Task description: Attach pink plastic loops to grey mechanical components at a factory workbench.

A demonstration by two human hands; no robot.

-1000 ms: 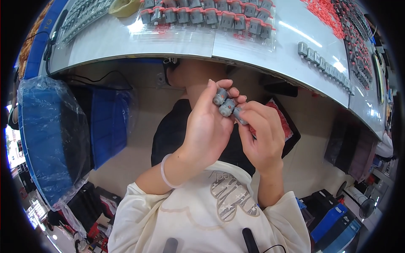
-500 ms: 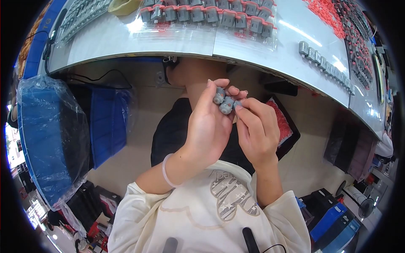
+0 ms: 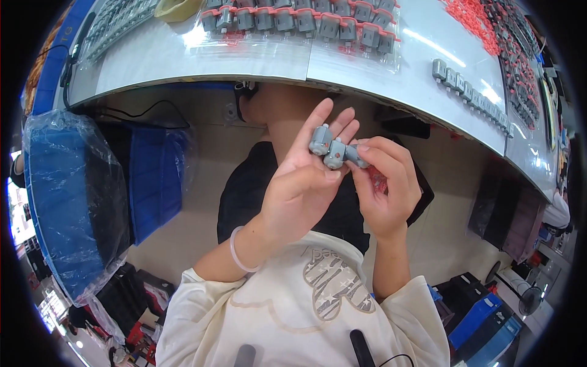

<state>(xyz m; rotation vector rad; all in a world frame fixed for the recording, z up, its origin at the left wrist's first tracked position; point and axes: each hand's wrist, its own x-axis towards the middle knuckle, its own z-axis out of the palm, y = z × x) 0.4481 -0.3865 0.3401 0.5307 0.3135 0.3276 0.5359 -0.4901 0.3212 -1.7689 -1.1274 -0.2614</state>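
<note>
My left hand point(image 3: 299, 189) is palm up with its fingers stretched out and bears two small grey electric motors. One motor point(image 3: 320, 140) lies along the fingers. Beside it is a second motor point(image 3: 335, 153), its lower end by the tip of my left thumb. My right hand point(image 3: 389, 183) pinches a third grey motor point(image 3: 356, 156) between thumb and fingers, close against the second one. Both hands are above my lap, short of the table's near edge. Small orange marks show on the motors in the left hand.
On the white table point(image 3: 257, 64), rows of grey motors with red parts point(image 3: 284, 21) sit in a clear tray. A line of motors point(image 3: 468, 92) stands at right, near a heap of red parts point(image 3: 471, 21). Blue bins point(image 3: 79, 202) under plastic are at left.
The left fingers have straightened and spread, and the motors on them show more fully. My right hand has moved slightly right and down, its motor now tilted and more visible.
</note>
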